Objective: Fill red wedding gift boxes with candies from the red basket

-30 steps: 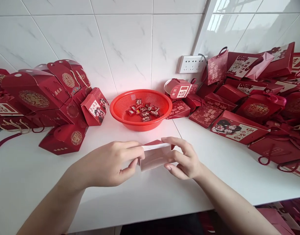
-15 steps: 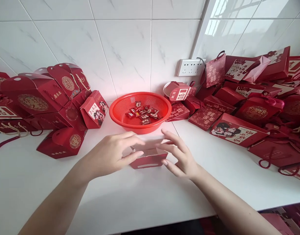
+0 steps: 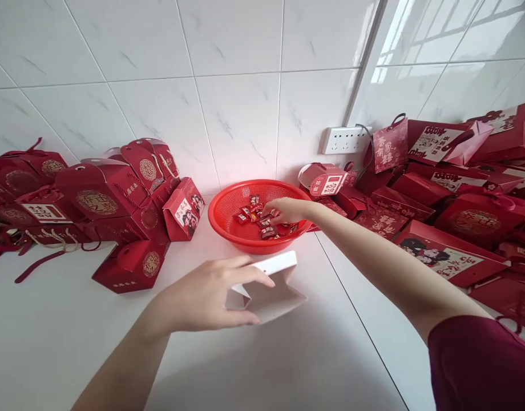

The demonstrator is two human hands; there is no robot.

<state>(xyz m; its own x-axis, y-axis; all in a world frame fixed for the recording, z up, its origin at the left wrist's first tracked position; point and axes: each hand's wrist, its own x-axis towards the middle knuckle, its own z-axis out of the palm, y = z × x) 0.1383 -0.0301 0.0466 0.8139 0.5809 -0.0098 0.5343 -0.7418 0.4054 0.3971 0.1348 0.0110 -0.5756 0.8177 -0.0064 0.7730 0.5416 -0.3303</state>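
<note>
My left hand (image 3: 219, 294) grips the left side of a small open box (image 3: 275, 294), thumb and fingers around its edge. The box tilts on the white table, and its pale inside shows. Behind it stands a round red plastic basket (image 3: 219, 220) with several wrapped candies (image 3: 269, 231) in it. Into this basket reaches my right hand (image 3: 286, 211), its bent fingers down on the candies. Whether a candy is between those fingertips is too small to tell.
Red gift boxes (image 3: 95, 197) are piled at the left, one (image 3: 132, 265) nearer the front. A larger heap of red boxes (image 3: 451, 251) fills the right side. A white power strip (image 3: 346, 140) is on the tiled wall behind.
My right hand has moved from beside the box into the basket. My left hand has taken hold of the box, which has tipped so its opening shows. The view has shifted.
</note>
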